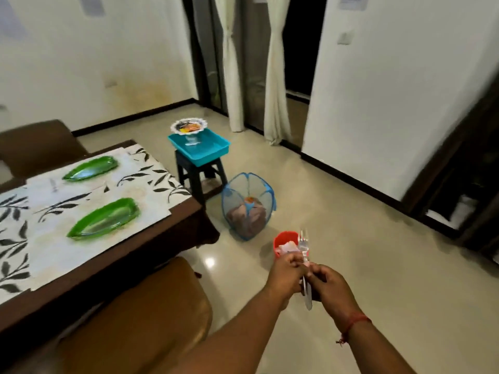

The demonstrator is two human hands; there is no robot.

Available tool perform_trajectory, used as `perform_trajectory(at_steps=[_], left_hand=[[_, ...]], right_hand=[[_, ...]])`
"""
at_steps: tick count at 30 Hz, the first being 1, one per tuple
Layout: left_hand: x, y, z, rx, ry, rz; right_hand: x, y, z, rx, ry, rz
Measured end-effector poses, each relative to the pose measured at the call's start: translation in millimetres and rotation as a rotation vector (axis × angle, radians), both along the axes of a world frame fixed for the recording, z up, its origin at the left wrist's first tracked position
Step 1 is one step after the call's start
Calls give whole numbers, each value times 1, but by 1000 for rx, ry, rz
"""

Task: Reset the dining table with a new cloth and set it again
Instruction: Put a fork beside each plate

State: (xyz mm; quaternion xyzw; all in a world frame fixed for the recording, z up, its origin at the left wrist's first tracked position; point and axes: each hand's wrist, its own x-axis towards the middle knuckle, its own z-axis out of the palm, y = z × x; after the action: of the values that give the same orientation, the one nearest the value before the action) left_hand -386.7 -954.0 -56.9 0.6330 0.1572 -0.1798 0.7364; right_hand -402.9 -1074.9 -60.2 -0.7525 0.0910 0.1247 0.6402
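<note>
The dining table (151,255) at the left carries a white cloth with black leaves (16,238) and pale placemats. Two green leaf-shaped plates (104,218) (90,168) lie on the mats. Out over the floor to the table's right, my left hand (286,276) holds a red cup (285,238) with paper napkins in it. My right hand (328,286) grips a bundle of cutlery (305,260), a fork standing up among it, right beside the cup. Both hands touch each other.
A blue mesh laundry basket (248,205) with crumpled cloth stands on the floor by the table's corner. Behind it a dark stool (201,174) bears a teal tray (199,147) with a white footed bowl (189,127). Brown chairs (140,325) flank the table.
</note>
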Motion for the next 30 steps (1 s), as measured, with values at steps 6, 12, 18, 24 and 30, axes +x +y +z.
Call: perform_trajectory(at_steps=[6,12,18,24,30], left_hand=[[132,51,-2,-33,71,159],[235,135,-18,-69,89,385],[295,227,-15,-31,122,740],[308,313,-12,138,186,1022],[289,410,-32,178,232,1172]], right_hand=[[149,46,-8,1,48,128],[284,132,-20,-17,87,414],[384,245,-28,-66,76,771],[424,361,-29,-129,93,1082],[412,473,-36,-150,70,1257]])
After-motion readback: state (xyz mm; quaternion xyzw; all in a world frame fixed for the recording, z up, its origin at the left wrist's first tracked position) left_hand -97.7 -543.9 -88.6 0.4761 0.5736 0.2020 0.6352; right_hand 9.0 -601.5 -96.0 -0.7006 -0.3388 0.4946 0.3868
